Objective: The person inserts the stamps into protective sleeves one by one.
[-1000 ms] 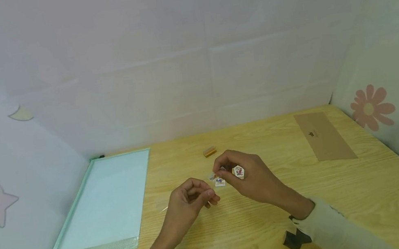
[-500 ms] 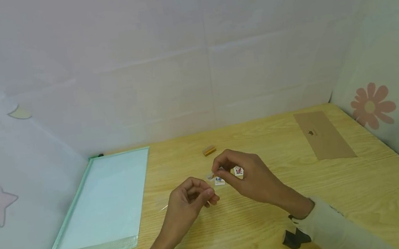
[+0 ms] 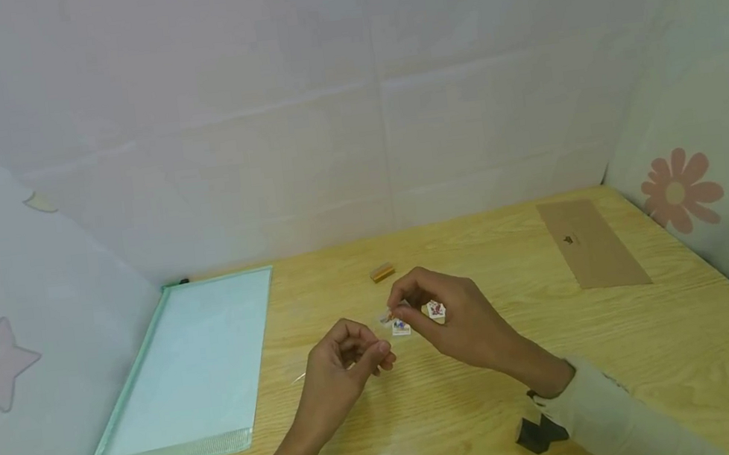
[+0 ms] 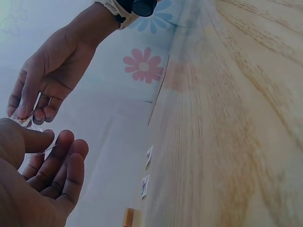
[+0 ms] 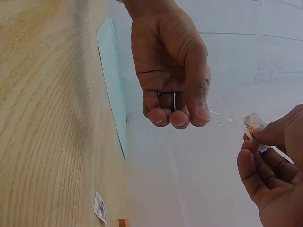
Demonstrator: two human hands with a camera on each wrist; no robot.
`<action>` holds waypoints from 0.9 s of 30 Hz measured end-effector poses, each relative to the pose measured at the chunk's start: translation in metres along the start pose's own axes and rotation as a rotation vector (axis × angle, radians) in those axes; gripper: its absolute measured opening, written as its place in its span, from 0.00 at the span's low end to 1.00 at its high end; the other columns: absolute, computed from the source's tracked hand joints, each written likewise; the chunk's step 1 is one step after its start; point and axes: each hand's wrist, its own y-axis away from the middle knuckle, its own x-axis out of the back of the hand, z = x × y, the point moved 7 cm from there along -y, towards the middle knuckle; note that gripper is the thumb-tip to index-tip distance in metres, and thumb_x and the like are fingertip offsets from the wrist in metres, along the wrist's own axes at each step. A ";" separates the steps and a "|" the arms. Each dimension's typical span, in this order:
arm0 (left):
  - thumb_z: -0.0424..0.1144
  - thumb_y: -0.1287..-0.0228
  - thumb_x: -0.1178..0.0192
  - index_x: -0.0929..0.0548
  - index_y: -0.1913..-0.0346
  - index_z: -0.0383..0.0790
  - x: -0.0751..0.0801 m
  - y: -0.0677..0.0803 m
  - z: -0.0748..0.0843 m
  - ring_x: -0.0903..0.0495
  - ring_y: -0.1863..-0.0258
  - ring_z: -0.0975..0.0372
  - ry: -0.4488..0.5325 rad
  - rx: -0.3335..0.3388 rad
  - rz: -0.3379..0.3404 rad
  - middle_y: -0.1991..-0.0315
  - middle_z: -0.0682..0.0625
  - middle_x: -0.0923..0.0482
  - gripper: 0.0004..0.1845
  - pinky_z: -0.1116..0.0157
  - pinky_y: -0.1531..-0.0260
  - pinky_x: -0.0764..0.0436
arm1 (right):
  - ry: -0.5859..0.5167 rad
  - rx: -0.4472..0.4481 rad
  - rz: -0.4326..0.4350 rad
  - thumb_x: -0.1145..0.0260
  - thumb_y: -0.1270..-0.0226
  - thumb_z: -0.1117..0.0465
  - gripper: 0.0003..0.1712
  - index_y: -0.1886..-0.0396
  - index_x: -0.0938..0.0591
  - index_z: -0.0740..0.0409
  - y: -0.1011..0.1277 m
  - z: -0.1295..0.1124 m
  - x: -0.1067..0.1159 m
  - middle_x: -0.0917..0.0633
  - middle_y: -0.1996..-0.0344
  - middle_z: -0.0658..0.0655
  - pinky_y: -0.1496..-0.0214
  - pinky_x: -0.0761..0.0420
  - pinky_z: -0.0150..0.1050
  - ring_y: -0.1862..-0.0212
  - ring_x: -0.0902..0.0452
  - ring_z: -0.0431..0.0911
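Right hand [image 3: 456,318] pinches a small sticker [image 5: 253,124]; left hand [image 3: 343,365] pinches clear film [image 5: 218,115]; peel slowly, mid-frame above the desk [image 3: 621,348].

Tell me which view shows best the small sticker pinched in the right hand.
The right wrist view: the sticker shows close up at the right hand's fingertips, against the pale wall. The head view shows only a tiny speck there. In the left wrist view it is a thin sliver, mostly hidden by fingers.
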 end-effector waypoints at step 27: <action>0.31 0.35 0.32 0.25 0.59 0.42 -0.003 0.007 0.015 0.15 0.73 0.58 -0.304 -0.241 0.082 0.69 0.58 0.16 0.11 0.63 0.73 0.16 | -0.003 -0.023 -0.039 0.34 0.27 0.63 0.07 0.54 0.20 0.48 0.002 -0.003 -0.015 0.16 0.63 0.46 0.63 0.19 0.36 0.64 0.20 0.36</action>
